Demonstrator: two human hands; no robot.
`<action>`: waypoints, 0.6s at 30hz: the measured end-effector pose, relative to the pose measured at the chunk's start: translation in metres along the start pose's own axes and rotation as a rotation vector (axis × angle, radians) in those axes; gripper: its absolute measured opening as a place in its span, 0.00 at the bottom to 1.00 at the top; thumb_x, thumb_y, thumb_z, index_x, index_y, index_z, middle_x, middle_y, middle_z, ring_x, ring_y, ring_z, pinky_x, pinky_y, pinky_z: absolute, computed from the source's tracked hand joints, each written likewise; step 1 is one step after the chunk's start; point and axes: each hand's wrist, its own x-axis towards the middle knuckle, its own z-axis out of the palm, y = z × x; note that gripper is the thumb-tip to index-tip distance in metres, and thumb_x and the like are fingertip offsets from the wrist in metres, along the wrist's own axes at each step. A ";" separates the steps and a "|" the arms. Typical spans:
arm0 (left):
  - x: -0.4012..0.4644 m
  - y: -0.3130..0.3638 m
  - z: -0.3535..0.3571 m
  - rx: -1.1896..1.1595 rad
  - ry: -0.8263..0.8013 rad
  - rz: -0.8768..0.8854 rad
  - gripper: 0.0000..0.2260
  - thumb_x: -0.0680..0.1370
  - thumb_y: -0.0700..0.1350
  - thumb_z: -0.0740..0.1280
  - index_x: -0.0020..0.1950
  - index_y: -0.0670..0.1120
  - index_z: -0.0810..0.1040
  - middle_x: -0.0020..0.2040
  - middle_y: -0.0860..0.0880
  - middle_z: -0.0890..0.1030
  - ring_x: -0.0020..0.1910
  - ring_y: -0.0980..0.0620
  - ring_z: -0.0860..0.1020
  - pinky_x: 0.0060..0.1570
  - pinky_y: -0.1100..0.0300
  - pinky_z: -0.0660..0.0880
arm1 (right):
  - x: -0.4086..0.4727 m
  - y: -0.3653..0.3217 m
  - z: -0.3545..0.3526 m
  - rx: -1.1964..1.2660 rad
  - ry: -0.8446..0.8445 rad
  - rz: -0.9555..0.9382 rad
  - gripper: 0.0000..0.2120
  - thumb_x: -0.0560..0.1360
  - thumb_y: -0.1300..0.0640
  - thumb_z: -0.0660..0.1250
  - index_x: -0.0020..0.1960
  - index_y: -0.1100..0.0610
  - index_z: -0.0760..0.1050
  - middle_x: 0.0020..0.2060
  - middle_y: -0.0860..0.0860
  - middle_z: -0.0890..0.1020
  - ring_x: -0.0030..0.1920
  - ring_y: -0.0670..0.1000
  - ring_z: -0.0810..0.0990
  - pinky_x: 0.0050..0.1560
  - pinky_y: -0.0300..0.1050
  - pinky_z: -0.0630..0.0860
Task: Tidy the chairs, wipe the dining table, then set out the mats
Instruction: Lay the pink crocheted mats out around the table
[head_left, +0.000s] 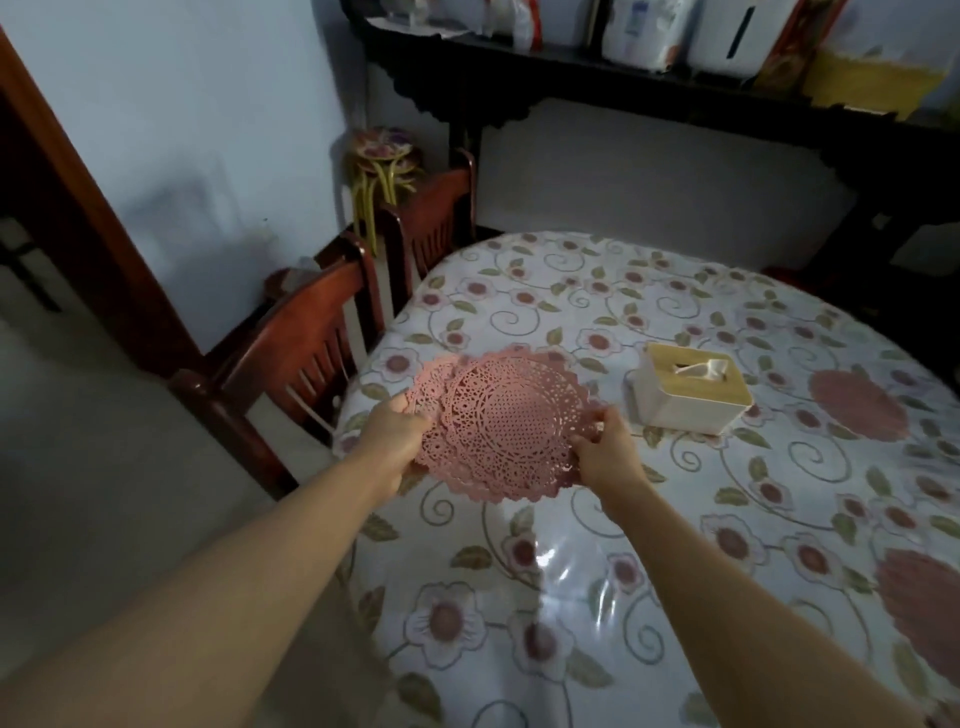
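Note:
I hold a stack of pink lace-pattern round mats (501, 423) just above the left part of the round dining table (597, 571), which has a flowered plastic cover. My left hand (395, 434) grips the stack's left edge. My right hand (605, 447) pinches its right edge, fingers on the rim. Another pink round mat (860, 405) lies flat on the table at the right, and a second one (922, 613) lies nearer at the right edge. Two dark wooden chairs (311, 343) (434, 213) stand tucked against the table's left side.
A white tissue box with a wooden lid (688, 387) sits on the table just right of the held mats. A dark sideboard (675, 98) with bottles and packets runs along the back wall. Stacked stools (384, 166) stand in the corner. A brown door frame (78, 223) is at left.

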 end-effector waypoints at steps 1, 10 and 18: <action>0.003 0.001 -0.007 0.051 0.044 0.016 0.18 0.78 0.39 0.62 0.68 0.44 0.72 0.64 0.46 0.77 0.61 0.44 0.76 0.66 0.48 0.70 | 0.003 -0.003 0.008 0.000 -0.010 0.019 0.12 0.77 0.68 0.58 0.55 0.54 0.67 0.43 0.55 0.79 0.42 0.59 0.82 0.40 0.58 0.82; 0.041 -0.018 -0.071 0.083 0.356 -0.043 0.19 0.78 0.36 0.55 0.66 0.47 0.74 0.59 0.45 0.80 0.57 0.43 0.78 0.59 0.43 0.75 | 0.055 -0.004 0.078 0.136 0.021 0.208 0.18 0.74 0.73 0.53 0.55 0.54 0.69 0.36 0.59 0.77 0.29 0.53 0.74 0.28 0.48 0.75; 0.071 -0.021 -0.083 0.062 0.481 -0.070 0.18 0.77 0.36 0.55 0.63 0.49 0.76 0.55 0.46 0.82 0.54 0.44 0.80 0.56 0.43 0.77 | 0.093 0.017 0.122 -0.008 -0.099 0.319 0.18 0.76 0.71 0.54 0.61 0.56 0.67 0.39 0.57 0.77 0.39 0.56 0.77 0.42 0.53 0.78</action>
